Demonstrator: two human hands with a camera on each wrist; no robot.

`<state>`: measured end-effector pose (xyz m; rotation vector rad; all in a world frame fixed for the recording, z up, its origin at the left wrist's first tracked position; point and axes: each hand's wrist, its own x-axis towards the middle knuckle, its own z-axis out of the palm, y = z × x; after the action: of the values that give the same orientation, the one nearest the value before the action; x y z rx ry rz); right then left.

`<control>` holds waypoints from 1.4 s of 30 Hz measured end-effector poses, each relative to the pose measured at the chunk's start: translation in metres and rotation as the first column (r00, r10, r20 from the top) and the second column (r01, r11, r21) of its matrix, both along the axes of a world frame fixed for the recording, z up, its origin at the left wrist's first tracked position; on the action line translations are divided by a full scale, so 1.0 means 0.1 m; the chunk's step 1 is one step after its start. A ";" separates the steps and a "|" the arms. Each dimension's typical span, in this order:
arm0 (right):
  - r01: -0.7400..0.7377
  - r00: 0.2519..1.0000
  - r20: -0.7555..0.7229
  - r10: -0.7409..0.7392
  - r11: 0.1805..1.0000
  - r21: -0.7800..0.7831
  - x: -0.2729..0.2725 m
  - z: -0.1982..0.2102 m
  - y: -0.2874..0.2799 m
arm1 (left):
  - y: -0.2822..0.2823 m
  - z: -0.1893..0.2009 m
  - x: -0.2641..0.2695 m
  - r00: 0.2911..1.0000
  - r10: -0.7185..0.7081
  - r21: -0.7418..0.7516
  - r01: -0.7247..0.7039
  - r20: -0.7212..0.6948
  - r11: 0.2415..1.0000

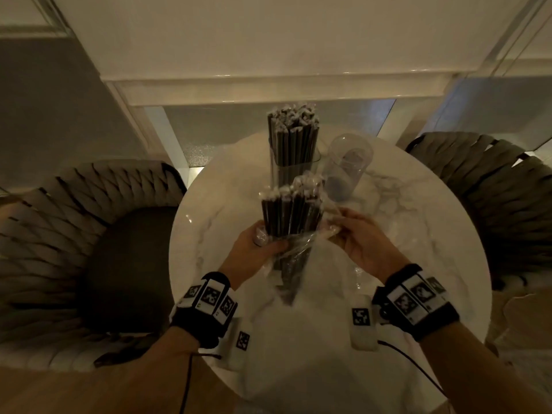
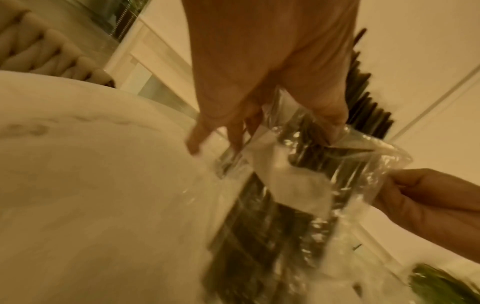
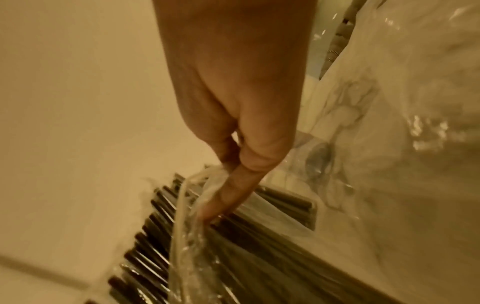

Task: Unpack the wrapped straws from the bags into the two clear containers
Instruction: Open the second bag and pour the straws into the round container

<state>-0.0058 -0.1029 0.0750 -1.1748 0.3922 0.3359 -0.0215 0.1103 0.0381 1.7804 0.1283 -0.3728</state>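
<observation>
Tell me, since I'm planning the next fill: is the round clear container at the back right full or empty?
Empty: the round clear container shows no straws inside, while the square clear container beside it is packed with dark wrapped straws.

two clear containers [image 1: 294,162], one bag [image 1: 298,249], two chairs [image 1: 74,234], one table [image 1: 418,234].

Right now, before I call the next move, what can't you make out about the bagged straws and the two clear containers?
- Lower end of the dark wrapped straw bundle: blurred in the head view, veiled by the crinkled clear plastic bag.
- Fingers of the left hand: hidden behind the bundle.
- Contents of the round clear container: too dim and glary to tell.
- Base of the square clear container: covered by the held bundle.
</observation>
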 end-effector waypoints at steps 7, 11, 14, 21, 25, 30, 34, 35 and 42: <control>-0.211 0.949 0.197 0.245 0.961 -0.176 -0.15 0.39 -0.63 | -0.82 0.72 0.18 0.992 -0.064 -0.235 0.088 0.108 0.968; -0.015 0.959 0.278 0.044 0.994 -0.106 0.00 0.62 -0.82 | -1.16 0.99 0.39 0.999 0.011 -0.393 0.002 0.032 0.920; 0.109 0.954 0.291 -0.077 0.989 -0.096 0.25 0.77 -1.09 | -1.19 1.10 0.56 0.962 0.092 -0.333 -0.001 0.256 0.943; -0.141 0.918 0.335 0.214 0.963 -0.227 0.86 1.02 -1.36 | -1.51 1.10 1.06 0.677 -0.491 0.614 0.073 0.548 0.786; -0.513 0.779 0.367 0.508 0.853 -0.092 1.28 1.20 -1.60 | -1.50 1.23 1.49 0.735 -0.256 0.337 0.040 0.627 0.941; -0.345 0.698 0.304 0.648 0.677 -0.650 1.78 1.16 -1.69 | -1.43 1.29 1.90 0.857 -0.179 0.267 0.050 0.483 0.962; -0.195 0.651 0.218 0.727 0.438 -0.878 2.02 1.04 -1.54 | -1.40 1.22 2.04 0.867 -0.192 0.266 0.072 0.461 0.961; -0.165 0.646 0.233 0.727 0.431 -0.887 2.05 1.00 -1.50 | -1.40 1.21 2.05 0.869 -0.191 0.260 0.075 0.456 0.963; -0.087 0.689 0.327 0.647 0.521 -0.849 2.10 0.90 -1.42 | -1.36 1.24 2.07 0.916 -0.165 0.309 0.048 0.366 0.950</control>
<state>0.2046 -0.2446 0.1647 -2.1994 -0.4144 0.1296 0.1851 -0.0255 0.1618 2.1285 -0.2097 -0.0713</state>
